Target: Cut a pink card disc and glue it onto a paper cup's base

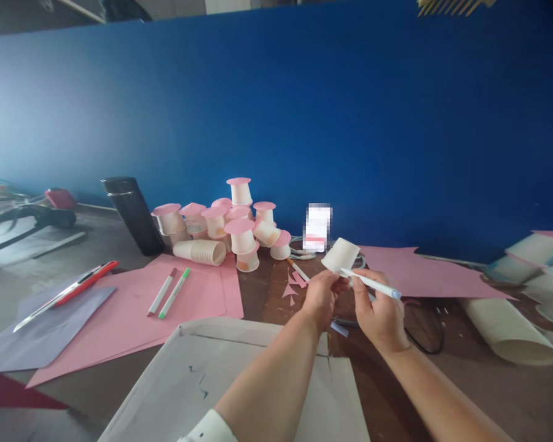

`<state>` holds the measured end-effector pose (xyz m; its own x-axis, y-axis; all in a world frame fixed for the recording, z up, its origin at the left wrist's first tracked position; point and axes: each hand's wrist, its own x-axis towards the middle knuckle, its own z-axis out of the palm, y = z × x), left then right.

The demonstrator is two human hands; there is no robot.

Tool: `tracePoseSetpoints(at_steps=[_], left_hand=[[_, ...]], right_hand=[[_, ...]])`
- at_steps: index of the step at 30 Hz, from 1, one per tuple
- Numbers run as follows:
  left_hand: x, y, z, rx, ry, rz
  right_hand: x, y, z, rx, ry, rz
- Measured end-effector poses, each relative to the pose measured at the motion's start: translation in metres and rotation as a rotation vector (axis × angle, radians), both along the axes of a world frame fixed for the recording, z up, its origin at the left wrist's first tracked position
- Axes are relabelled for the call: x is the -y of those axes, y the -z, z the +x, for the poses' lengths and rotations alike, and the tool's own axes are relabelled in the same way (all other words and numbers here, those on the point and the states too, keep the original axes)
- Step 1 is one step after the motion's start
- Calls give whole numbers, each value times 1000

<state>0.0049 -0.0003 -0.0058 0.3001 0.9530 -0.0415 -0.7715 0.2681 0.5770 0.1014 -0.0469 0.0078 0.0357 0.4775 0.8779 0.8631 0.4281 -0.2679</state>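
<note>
A white paper cup [341,254], turned upside down and tilted, is held up by its rim in my left hand [321,299]. My right hand [381,314] grips a white marker [373,284] with a bluish end, its tip at the cup's lower edge. My left fingertips are partly hidden behind the cup and marker. Behind my hands, a lit phone [317,228] leans upright near the blue partition. Pink paper scraps [293,285] and another marker [298,270] lie just left of the cup.
Several paper cups with pink discs [240,228] are stacked at the back. Nested cups [200,252], a black flask [133,215], two markers [168,293], a red utility knife [80,283] and pink sheets [133,313] lie left. More cups [511,328] stand right.
</note>
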Motion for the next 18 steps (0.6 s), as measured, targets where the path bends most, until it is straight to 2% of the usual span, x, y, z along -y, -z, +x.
tracePoseSetpoints(at_steps=[6, 13, 18], left_hand=[[1, 5, 1, -163, -4, 60], [-2, 13, 4, -198, -12, 130], [0, 11, 3, -218, -8, 152]], right_hand=[[0, 0, -1, -12, 6, 10], [1, -1, -3, 12, 35, -19], [0, 0, -1, 44, 34, -20]])
